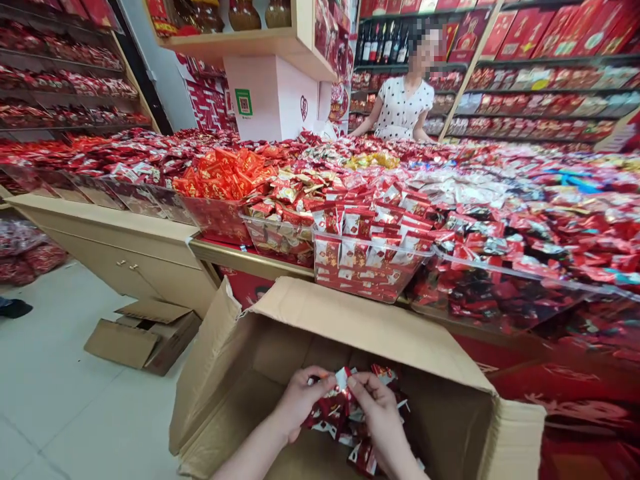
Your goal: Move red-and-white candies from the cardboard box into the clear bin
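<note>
- Shelves [540,107] of red packs fill the background far beyond the grip, and a person in a spotted top [407,110] stands across the display, well apart from the working hands.
- Closer in, just past the carton, clear bins run across: one of red-and-white packets [370,260] straight ahead of the grip, orange packets [230,173] ahead and to its left.
- Down to the action! An open cardboard carton [375,327] surrounds the grip, its far flap beyond the fingers and walls out to either side.
- Left hand [303,397] comes in from one side, right hand [373,400] from the other, thumbs nearly meeting, and both look pinched on one small packet [342,379].
- And here's the key relation: that packet sits right between the two sets of fingertips, neither hand clearly nearer, its pale, red-edged end poking up and away from the wearer. Its long axis? Can't call it; fingers cover too much.
- Directly below the grip, loose packets [327,428] lie heaped at odd angles on the carton's bottom; one lies under the right wrist, another [384,373] just beyond the right knuckles.
- Off to the left of the grip, outside on the floor [65,393], a smaller carton [145,333] rests with flaps up.
</note>
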Available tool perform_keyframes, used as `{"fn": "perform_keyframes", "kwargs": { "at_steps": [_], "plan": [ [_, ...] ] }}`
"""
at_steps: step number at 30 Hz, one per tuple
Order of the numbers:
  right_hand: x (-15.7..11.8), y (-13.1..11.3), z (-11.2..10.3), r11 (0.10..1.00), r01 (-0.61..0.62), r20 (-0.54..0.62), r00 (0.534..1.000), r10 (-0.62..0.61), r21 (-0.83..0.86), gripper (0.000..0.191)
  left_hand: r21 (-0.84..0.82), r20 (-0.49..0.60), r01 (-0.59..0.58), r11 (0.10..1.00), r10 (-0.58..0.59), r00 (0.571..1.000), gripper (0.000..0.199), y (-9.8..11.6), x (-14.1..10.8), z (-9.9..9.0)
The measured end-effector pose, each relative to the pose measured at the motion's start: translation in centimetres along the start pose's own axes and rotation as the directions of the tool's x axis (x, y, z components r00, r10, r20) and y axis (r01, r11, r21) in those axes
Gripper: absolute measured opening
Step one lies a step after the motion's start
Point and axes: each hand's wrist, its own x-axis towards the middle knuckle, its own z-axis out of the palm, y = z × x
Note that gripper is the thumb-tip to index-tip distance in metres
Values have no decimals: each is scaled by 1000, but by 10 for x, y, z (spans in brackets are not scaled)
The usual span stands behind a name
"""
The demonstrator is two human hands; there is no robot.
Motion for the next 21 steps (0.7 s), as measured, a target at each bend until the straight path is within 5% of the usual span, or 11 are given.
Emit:
{"fn": "perform_keyframes", "kwargs": {
  "at_steps": [6,21],
  "plan": [
    [-5,-18,-1,982,-121,86,990,110,144,24,-116,64,73,991,-66,996,28,3,-7,3],
    [1,-32,4,995,-79,15,997,79,56,27,-221,223,261,940,-212,951,28,9,-10,1]
  ]
}}
